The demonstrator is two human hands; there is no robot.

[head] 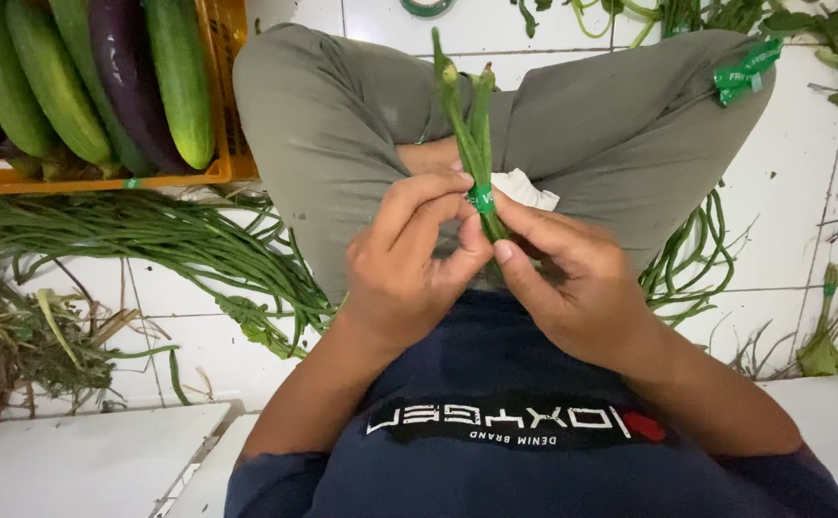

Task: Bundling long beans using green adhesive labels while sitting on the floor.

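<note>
Clearly both hands meet over the lap on a small bundle of long beans (472,134), which stands up between them with its cut ends pointing far; the left hand (409,259) is curled nearly closed, thumb and forefinger pinching the stems just below a band of green tape (481,200); the right hand (563,278) is likewise closed about the lower stems, its thumb pressed beside the tape. To bind well, I judge the stems want holding tight and even, the tape kept flat and snug, with no bean slipping loose; the fingers crowd the band, so little room is left for turning it. At far left an orange crate (102,177) holds cucumbers (179,77) and an aubergine (126,67); loose long beans (150,235) sprawl on the white tiled floor (793,192) at left, more (697,254) at right; a strip of green tape (747,69) clings to the right knee.
</note>
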